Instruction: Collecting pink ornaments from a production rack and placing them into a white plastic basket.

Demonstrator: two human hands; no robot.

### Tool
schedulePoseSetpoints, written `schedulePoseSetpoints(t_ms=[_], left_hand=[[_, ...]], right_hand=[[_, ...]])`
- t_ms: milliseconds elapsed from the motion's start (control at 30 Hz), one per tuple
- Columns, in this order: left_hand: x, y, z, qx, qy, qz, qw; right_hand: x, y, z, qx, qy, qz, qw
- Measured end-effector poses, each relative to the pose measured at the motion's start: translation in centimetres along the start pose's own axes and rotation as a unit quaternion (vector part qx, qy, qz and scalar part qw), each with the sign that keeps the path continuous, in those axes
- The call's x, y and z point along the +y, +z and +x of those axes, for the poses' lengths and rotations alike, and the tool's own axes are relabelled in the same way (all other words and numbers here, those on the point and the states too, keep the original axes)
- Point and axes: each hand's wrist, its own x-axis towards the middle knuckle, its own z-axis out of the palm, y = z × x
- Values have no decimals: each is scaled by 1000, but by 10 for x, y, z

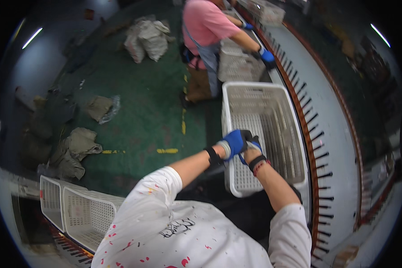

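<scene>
Left hand (236,143), right hand (253,150); crate (277,134) beneath

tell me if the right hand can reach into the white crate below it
Probably yes: the right hand seems to be over the near part of the white crate, whose top is open; only the left hand, close against it, might hamper it.

A: What is the white plastic crate (250,121) like in front of you?
B: You have a deep, rectangular one, with a pale rounded rim, slotted walls and a grid-like floor; its inner right wall looks greyish.
A: And its pose?
B: Open top facing up, slightly to your right, long sides running away from you, near end partly hidden.
</scene>
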Motion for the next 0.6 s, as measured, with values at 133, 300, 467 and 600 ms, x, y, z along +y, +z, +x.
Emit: schedulePoseSetpoints(t_ms=[133, 300, 467, 600], left_hand=[[18, 12, -13, 10, 28, -64, 997], [60, 1, -21, 57, 201, 243, 947], [65, 11, -22, 32, 150, 198, 968], [-1, 26, 6, -15, 28, 10, 999]], right_hand=[[27, 89, 20, 235, -32, -498, 834], [31, 129, 32, 232, -24, -602, 764], [45, 150, 30, 168, 22, -713, 681], [22, 111, 23, 125, 56, -763, 631]])
